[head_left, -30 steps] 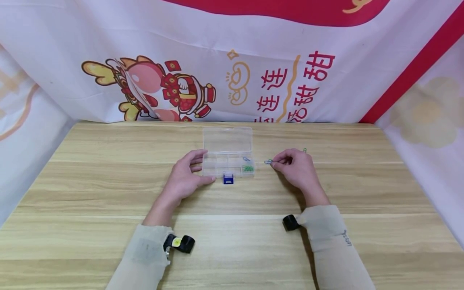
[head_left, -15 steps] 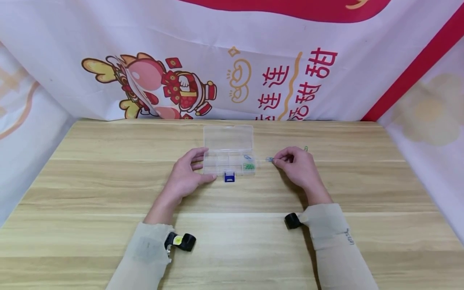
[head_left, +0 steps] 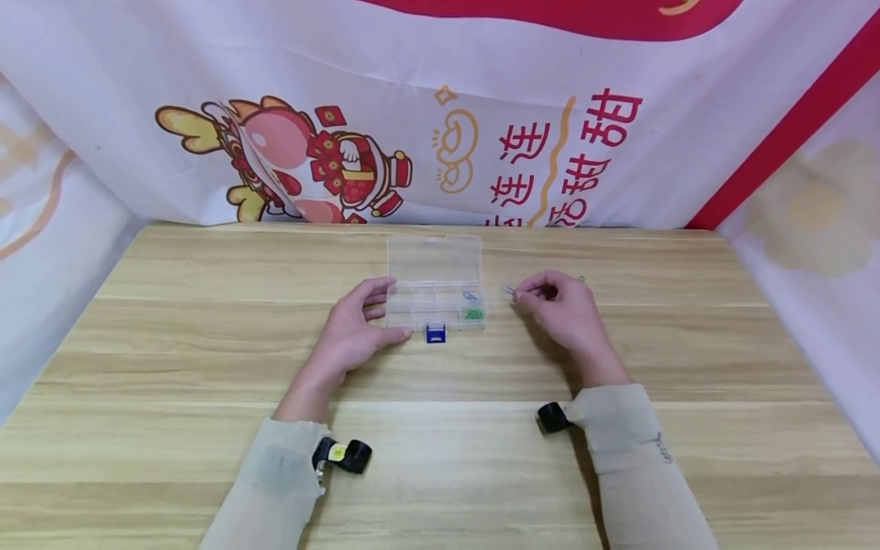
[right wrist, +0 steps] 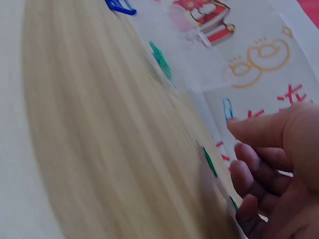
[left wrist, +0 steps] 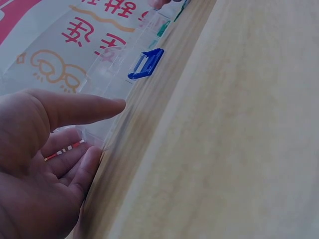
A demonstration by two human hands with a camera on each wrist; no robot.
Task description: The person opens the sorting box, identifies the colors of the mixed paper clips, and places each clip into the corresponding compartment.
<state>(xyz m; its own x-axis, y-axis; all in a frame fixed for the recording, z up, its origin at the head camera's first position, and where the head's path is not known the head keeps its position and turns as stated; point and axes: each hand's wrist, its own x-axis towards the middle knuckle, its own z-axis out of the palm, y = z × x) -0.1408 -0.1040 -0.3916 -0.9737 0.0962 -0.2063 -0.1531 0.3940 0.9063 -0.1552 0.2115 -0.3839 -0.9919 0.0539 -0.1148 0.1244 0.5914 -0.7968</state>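
A clear plastic compartment box [head_left: 422, 317] stands with its lid [head_left: 435, 260] raised and its blue latch [head_left: 436, 333] towards me. My left hand [head_left: 357, 325] holds the box's left end, thumb along the front edge and fingers at the left side. Green paper clips [head_left: 472, 314] fill the front right compartment, and a blue paper clip [head_left: 470, 296] lies in the one behind. To the right of the box, my right hand [head_left: 560, 305] pinches another blue paper clip [right wrist: 228, 108] between thumb and forefinger, its loop pointing away from the fingertips.
Loose green paper clips [right wrist: 210, 162] lie on the wooden table [head_left: 440, 451] under and beside the right hand; one green paper clip [head_left: 581, 279] shows behind its knuckles. A printed white cloth [head_left: 330, 46] hangs along the table's back edge.
My right hand has raised the blue paper clip slightly off the table, moving a little away from me. The left hand keeps its hold on the box.
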